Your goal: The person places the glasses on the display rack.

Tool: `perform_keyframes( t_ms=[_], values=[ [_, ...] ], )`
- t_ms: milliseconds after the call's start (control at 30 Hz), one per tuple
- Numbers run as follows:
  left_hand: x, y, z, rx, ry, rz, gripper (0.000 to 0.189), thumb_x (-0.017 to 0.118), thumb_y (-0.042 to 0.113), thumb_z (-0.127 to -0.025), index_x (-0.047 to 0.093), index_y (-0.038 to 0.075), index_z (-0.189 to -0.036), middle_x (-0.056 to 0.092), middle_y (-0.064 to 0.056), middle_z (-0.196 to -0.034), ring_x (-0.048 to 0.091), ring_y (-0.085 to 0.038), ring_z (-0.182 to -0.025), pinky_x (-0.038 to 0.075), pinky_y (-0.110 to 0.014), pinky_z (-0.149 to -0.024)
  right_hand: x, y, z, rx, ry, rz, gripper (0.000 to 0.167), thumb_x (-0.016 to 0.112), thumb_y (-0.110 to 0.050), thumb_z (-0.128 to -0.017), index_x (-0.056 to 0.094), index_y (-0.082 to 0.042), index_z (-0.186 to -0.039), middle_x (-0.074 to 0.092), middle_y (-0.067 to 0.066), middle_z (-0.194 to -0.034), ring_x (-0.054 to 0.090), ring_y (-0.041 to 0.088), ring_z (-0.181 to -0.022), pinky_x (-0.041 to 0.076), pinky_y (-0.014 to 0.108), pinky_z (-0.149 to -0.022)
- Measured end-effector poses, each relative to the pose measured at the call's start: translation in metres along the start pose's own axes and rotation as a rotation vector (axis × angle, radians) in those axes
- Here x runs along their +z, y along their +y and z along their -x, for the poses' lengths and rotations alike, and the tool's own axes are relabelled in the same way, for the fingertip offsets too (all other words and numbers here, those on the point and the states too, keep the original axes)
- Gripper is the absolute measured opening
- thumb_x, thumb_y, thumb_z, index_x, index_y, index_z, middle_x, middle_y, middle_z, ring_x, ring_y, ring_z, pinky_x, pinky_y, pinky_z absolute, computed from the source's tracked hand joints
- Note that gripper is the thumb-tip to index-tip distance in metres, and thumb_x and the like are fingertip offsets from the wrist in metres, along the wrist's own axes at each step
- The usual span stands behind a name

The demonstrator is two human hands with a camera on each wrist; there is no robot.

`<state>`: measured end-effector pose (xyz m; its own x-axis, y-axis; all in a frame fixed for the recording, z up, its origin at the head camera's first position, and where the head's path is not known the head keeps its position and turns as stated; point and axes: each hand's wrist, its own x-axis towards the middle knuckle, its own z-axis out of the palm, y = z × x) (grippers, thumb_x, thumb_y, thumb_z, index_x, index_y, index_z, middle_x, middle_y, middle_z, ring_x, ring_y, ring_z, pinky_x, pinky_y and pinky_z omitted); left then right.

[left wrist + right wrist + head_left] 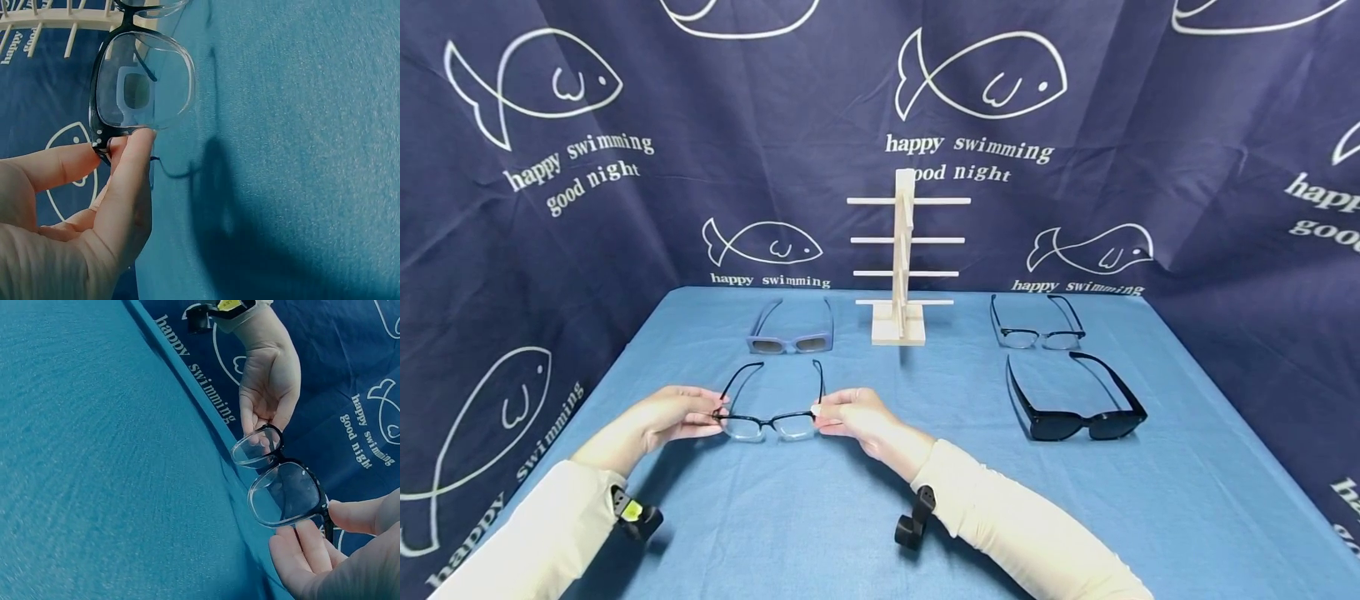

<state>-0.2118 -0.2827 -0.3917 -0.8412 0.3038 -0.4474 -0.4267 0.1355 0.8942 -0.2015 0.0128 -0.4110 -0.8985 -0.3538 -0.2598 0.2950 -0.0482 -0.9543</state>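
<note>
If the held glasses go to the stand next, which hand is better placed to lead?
Probably the right hand: it pinches the end of the held glasses nearer the stand; the left hand pinches the farther end.

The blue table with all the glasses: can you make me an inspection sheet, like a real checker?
Surface: blue cloth, shadows falling on it.
Job's things: black-and-clear glasses, held up off the cloth, arms unfolded.
Clutter: no litter seen; also out are blue-framed sunglasses, black sunglasses, a thin dark-topped pair and a wooden stand.
Hands: left hand and right hand each pinch one end of the glasses.
Cables: nothing seen.
Surroundings: dark blue curtain with white fish and words.
</note>
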Motion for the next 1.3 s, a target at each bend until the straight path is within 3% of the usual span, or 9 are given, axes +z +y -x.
perform_keyframes(
  t_ms=[200, 433, 700, 833, 1067, 1300],
  values=[
    [0.002, 0.004, 0.007, -0.022, 0.029, -0.021, 0.035, 0.052, 0.001, -0.096, 0.047, -0.013, -0.128, 0.070, 0.001, -0.088, 0.069, -0.010, -0.082, 0.061, -0.029, -0.081, 0.002, 0.000, 0.003, -0.003, -0.025, -0.015, 0.029, 0.063, 0.000, -0.090, 0.060, 0.015, -0.115, 0.063, 0.034, -0.114, 0.066, 0.017, -0.080, 0.059, 0.036, -0.090],
    [0.002, 0.008, 0.012, -0.010, 0.031, -0.031, 0.030, 0.051, 0.002, -0.097, 0.052, -0.010, -0.124, 0.070, 0.001, -0.088, 0.068, -0.009, -0.080, 0.061, -0.027, -0.080, 0.004, -0.003, 0.007, -0.021, -0.015, -0.004, 0.029, 0.063, 0.001, -0.090, 0.060, 0.014, -0.116, 0.066, 0.028, -0.109, 0.067, 0.017, -0.083, 0.059, 0.036, -0.090],
    [0.004, 0.012, 0.016, 0.023, 0.025, -0.035, 0.018, 0.053, 0.004, -0.097, 0.059, 0.000, -0.114, 0.070, 0.000, -0.090, 0.069, -0.010, -0.082, 0.061, -0.026, -0.081, 0.003, -0.005, 0.009, -0.048, -0.013, -0.006, 0.033, 0.061, -0.001, -0.092, 0.058, 0.013, -0.122, 0.062, 0.030, -0.120, 0.065, 0.037, -0.107, 0.057, 0.037, -0.094],
    [0.006, 0.014, 0.016, 0.033, 0.024, -0.046, 0.019, 0.054, 0.005, -0.097, 0.059, 0.000, -0.115, 0.069, 0.001, -0.090, 0.069, -0.010, -0.084, 0.061, -0.027, -0.083, 0.001, -0.005, 0.009, -0.054, -0.005, -0.024, 0.032, 0.061, -0.001, -0.092, 0.058, 0.013, -0.121, 0.062, 0.030, -0.119, 0.064, 0.039, -0.109, 0.057, 0.037, -0.094],
    [0.008, 0.015, 0.013, 0.062, 0.031, -0.014, 0.045, 0.056, 0.005, -0.097, 0.042, -0.015, -0.134, 0.070, 0.001, -0.093, 0.069, -0.010, -0.088, 0.060, -0.026, -0.084, -0.006, -0.008, 0.007, -0.064, 0.027, -0.025, 0.031, 0.065, -0.003, -0.090, 0.061, 0.012, -0.117, 0.067, 0.024, -0.110, 0.070, 0.024, -0.092, 0.059, 0.036, -0.090],
    [0.011, 0.016, 0.011, 0.116, 0.014, 0.005, 0.057, 0.057, 0.003, -0.096, 0.029, -0.020, -0.140, 0.071, 0.002, -0.096, 0.069, -0.009, -0.089, 0.060, -0.026, -0.086, -0.011, -0.011, 0.006, -0.067, 0.058, -0.027, 0.032, 0.065, -0.006, -0.091, 0.062, 0.010, -0.118, 0.067, 0.025, -0.113, 0.070, 0.025, -0.094, 0.059, 0.035, -0.090]
  ],
)
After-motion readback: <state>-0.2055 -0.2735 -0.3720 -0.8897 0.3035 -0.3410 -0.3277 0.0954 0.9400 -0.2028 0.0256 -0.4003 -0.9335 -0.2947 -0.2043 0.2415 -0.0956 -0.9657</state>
